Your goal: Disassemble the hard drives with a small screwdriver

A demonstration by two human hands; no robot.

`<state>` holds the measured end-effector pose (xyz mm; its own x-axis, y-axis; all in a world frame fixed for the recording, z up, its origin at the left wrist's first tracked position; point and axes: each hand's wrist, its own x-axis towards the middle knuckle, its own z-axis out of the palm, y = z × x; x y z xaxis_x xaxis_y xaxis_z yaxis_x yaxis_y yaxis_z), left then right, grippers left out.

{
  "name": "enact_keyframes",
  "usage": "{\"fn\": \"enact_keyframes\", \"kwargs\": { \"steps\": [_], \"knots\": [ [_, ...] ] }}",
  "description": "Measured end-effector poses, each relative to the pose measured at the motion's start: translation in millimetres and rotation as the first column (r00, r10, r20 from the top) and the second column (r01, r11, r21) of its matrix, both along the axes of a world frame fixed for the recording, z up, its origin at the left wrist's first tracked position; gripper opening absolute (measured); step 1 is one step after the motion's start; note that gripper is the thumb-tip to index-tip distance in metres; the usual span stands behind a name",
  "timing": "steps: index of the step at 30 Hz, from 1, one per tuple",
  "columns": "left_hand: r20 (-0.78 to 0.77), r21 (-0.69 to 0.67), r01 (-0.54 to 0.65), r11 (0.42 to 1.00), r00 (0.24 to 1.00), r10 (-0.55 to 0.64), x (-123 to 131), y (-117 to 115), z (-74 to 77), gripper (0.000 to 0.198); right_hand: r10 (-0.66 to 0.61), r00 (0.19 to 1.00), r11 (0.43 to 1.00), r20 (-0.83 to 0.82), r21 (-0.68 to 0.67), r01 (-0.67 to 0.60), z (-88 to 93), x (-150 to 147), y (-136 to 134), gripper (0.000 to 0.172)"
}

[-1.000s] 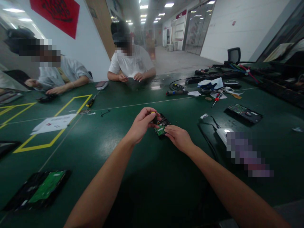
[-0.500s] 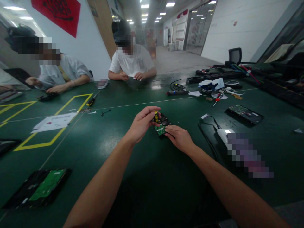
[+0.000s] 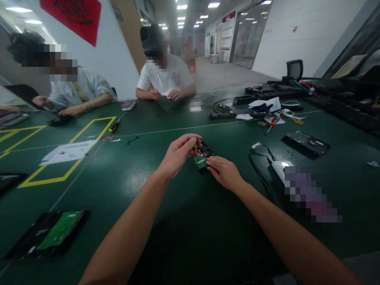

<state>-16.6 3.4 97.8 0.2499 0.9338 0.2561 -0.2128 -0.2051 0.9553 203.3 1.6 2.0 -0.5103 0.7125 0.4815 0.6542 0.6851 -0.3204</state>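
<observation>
In the middle of the table lies a small black hard drive [image 3: 207, 149] with a green circuit board [image 3: 200, 162] on its near end. My left hand [image 3: 180, 153] is closed around the yellow and black handle of a screwdriver [image 3: 195, 147], held over the drive's left side. The screwdriver's tip is hidden by my fingers. On the right side, the fingertips of my right hand [image 3: 225, 170] pinch the drive's edge beside the board.
Another hard drive [image 3: 307, 143] lies to the right, near a blurred-out device [image 3: 279, 168] with a cable. At lower left sits a larger black unit with a green board [image 3: 61, 230]. Two people [image 3: 166, 75] work across the table, near a yellow-black screwdriver [image 3: 114, 126].
The screwdriver handle has turned or tilted slightly in my left hand, showing less yellow. My right hand and the hard drive stay where they were.
</observation>
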Motion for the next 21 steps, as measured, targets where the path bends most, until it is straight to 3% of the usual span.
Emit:
{"fn": "enact_keyframes", "kwargs": {
  "steps": [21],
  "knots": [
    [-0.108, 0.064, -0.070, 0.996, 0.991, 0.076, -1.3, 1.7, -1.8, 0.023, -0.006, 1.000, 1.000, -0.002, -0.008, 0.006, 1.2, 0.9, 0.0, 0.026]
  ]
}}
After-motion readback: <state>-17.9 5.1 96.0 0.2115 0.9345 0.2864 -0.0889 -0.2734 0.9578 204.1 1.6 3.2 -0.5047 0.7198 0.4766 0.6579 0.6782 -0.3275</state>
